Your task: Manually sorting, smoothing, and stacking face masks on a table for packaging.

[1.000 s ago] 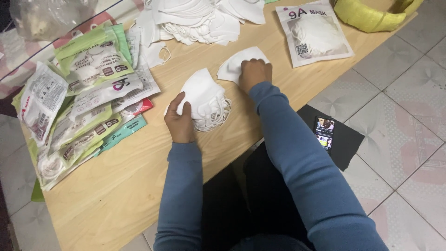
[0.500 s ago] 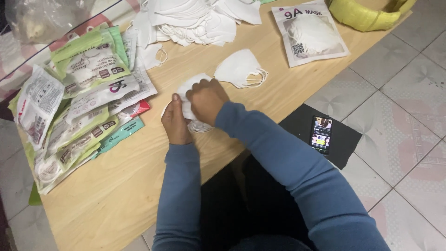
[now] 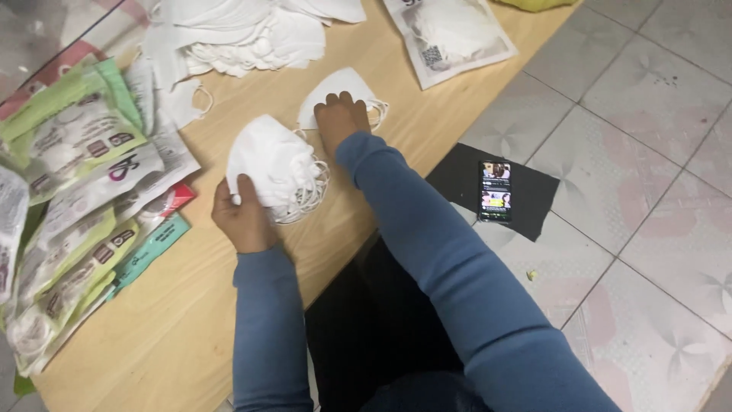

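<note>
A stack of folded white face masks (image 3: 274, 168) is clamped in the left hand (image 3: 242, 217) on the wooden desk (image 3: 191, 320). A single white mask (image 3: 335, 90), just beyond the stack, is pressed flat under the right hand (image 3: 341, 120), fingers spread. Packaged masks (image 3: 84, 175) are heaped at the left.

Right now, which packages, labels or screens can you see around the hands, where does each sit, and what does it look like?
Clear mask packet: top of the wooden table, flat rectangle, white mask inside, small square code label.
Pile of packets: left side of the table, overlapping pouches, green, white, teal, one red.
Phone: on the floor at right, on a black mat, screen lit with small coloured pictures.
The left hand holds a white mask stack; nothing printed on it.
</note>
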